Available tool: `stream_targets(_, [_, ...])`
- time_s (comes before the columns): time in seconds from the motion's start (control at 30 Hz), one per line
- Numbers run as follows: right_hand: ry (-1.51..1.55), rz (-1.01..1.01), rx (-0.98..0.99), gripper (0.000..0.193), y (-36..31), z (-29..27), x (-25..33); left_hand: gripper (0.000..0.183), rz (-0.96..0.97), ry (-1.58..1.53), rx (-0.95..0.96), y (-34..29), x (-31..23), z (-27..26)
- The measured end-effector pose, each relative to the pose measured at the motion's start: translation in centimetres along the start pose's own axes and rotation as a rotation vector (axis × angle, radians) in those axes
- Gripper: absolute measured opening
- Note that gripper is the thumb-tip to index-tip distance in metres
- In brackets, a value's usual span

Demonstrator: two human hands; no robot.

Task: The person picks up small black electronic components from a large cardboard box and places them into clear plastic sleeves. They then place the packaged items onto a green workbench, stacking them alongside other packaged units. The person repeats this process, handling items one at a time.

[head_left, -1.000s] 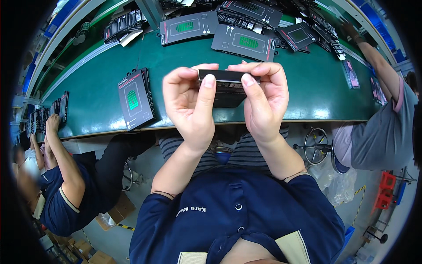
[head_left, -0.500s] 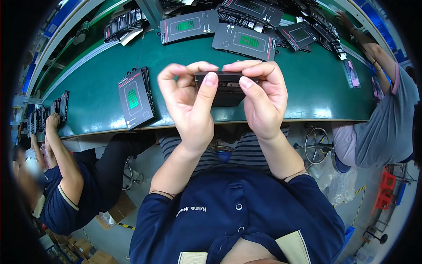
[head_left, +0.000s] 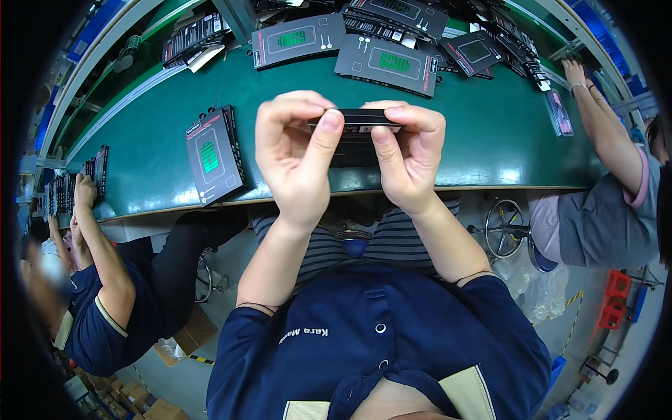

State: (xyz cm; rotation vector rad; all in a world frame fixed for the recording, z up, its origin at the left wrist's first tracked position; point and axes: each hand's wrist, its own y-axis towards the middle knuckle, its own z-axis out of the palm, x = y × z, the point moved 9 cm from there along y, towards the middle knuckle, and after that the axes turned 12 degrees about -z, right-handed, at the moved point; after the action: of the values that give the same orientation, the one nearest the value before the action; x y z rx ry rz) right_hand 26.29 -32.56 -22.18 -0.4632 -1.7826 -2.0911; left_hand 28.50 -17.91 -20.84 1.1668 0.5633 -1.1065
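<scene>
A flat black cardboard box [head_left: 355,150] is held up over the table's near edge, its narrow end facing me. My left hand [head_left: 297,154] grips its left corner between thumb and fingers. At the right corner my right hand [head_left: 409,150] pinches the same end, thumb on the near face and index finger on top. The far part of the box is hidden below that end. To the left, a small stack of black boxes [head_left: 212,157] with a green battery picture lies on the green table [head_left: 294,126].
Several similar boxes [head_left: 392,63] lie piled along the table's far side, and more [head_left: 194,36] by the metal post. One co-worker [head_left: 98,280] handles a row of boxes at left. Another's arm [head_left: 595,119] reaches in at right, near a slim pack [head_left: 558,112].
My fingers have shifted at the box's end; the right hand has moved slightly left and its index finger now lies along the top edge. The right co-worker's arm has moved nearer the table.
</scene>
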Motion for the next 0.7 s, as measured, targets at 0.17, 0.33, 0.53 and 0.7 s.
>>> stream_targets(0.17, [-0.039, -0.105, 0.001, 0.043, -0.8, 0.6, 0.5, 0.017, -0.121, -0.071, 0.011, 0.4, 0.2, 0.3])
stream_targets(0.33, [-0.076, -0.104, 0.070, 0.055, -2.1, 0.5, -0.7, 0.024, 0.092, 0.091, -0.027, -0.4, -0.4, -0.6])
stream_targets(0.53, [-0.298, -0.192, 0.097, 0.041, -0.9, 1.3, 1.4, 0.050, -0.071, 0.393, -0.175, -0.8, 0.0, -3.7])
stream_targets(0.7, [-0.351, -0.396, 0.647, 0.017, -2.3, 6.5, 4.0, 0.076, -0.502, 0.016, 0.107, -2.5, -0.6, -3.3])
